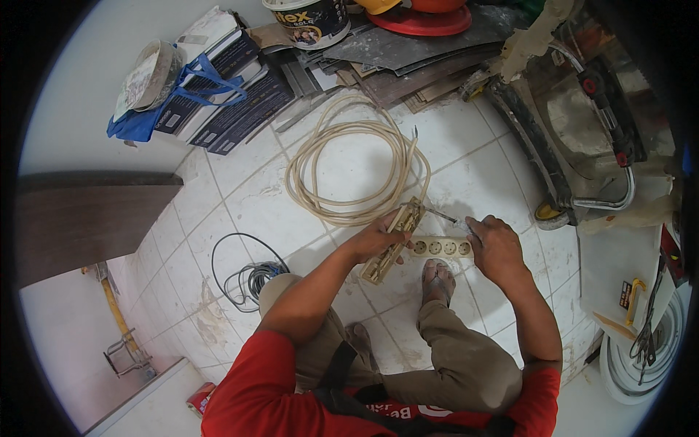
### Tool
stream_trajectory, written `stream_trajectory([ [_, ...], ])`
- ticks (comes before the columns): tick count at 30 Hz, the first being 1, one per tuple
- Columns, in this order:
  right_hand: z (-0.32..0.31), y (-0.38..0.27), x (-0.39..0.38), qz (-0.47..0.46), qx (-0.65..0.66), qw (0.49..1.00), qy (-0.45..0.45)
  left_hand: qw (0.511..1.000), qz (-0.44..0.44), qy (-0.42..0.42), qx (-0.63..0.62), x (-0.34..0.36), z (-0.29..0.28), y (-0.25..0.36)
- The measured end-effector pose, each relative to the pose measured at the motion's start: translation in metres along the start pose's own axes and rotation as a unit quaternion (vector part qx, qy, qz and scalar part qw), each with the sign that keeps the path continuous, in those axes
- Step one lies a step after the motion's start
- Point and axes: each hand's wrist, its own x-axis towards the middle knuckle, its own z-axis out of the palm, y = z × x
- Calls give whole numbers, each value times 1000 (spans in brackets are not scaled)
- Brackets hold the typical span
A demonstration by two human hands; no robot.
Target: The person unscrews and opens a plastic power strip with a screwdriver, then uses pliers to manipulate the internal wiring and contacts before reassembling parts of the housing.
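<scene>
My left hand (377, 239) is closed around the opened base of a cream power strip (376, 268), which is tilted with its inside showing metal strips. In my right hand (498, 247) is a screwdriver (441, 215); its shaft points left toward the upper end of the base. Whether the tip touches a screw is too small to tell. The socket cover (441, 247) of the strip, with several round outlets, lies between my hands by my foot. A coil of cream cable (312, 175) lies beyond my hands, and part of it runs close to the base's upper end.
A thin dark cable coil (266, 275) lies left of my knee. Boxes (218, 95) and stacked boards (415, 62) line the far side, with a paint bucket (309, 22). A wheeled metal frame (531, 146) stands at right, near a white hose coil (637, 368).
</scene>
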Motion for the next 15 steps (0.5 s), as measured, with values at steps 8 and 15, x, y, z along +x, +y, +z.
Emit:
stream_trajectory([
  [8,12,-5,6,-51,-107,993,-22,987,-2,50,150,1,13,1],
  [15,8,4,11,14,85,991,-105,981,-12,44,188,2,5,-3],
])
